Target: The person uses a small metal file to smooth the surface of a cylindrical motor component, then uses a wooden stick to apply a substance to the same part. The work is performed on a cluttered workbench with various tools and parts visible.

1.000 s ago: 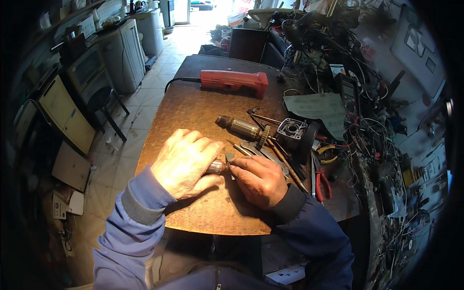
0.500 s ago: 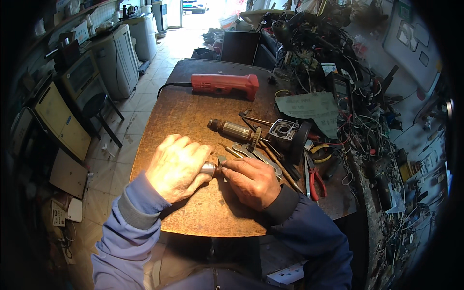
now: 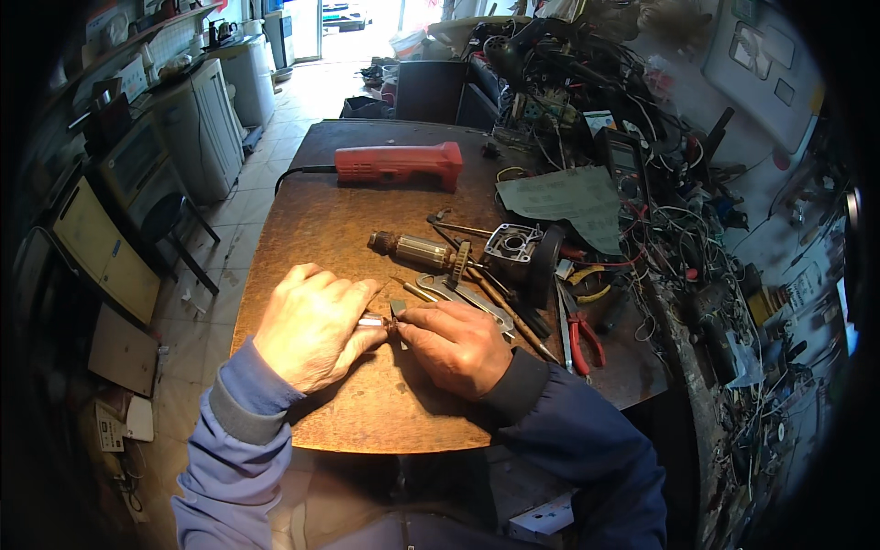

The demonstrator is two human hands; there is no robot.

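Observation:
My left hand is wrapped over a small metal cylinder with a copper-coloured end just above the wooden table. My right hand pinches a thin grey-green strip against that end; its fingertips partly hide it. Just beyond my hands lie a larger motor armature with a fan, a metal housing, wrenches and rod-like tools. Red-handled pliers lie to the right. A red power-tool casing with a black cord rests at the far part of the table.
A multimeter, a green-grey sheet and heaped wires and parts crowd the right side along the wall. On the left stand a black stool, cabinets and appliances beside a tiled floor. A bright doorway is at the back.
The whole view has shifted, with table and hands moving left in the picture. Both hands keep their grip, with only slight movement of my right fingers at the cylinder's end.

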